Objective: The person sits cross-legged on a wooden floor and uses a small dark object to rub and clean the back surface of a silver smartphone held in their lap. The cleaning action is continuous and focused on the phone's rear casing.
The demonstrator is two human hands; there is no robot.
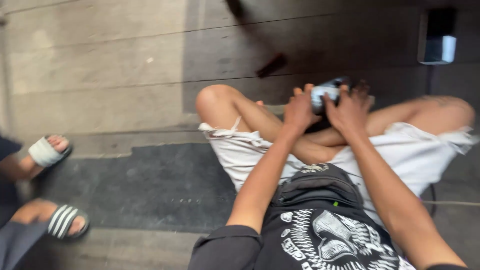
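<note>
Two hands, the left hand [299, 109] and the right hand [348, 111], are closing their fingers around a small, blurry, shiny grey and black thing [325, 93], which is sitting right between them above the crossed legs [260, 117].

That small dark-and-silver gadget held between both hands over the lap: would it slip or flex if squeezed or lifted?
The small gadget looks rigid, so probably no flex. It seems light: the left hand and right hand hold it aloft by fingers. Its glossy surface may be slippery; blur hides detail.
</note>
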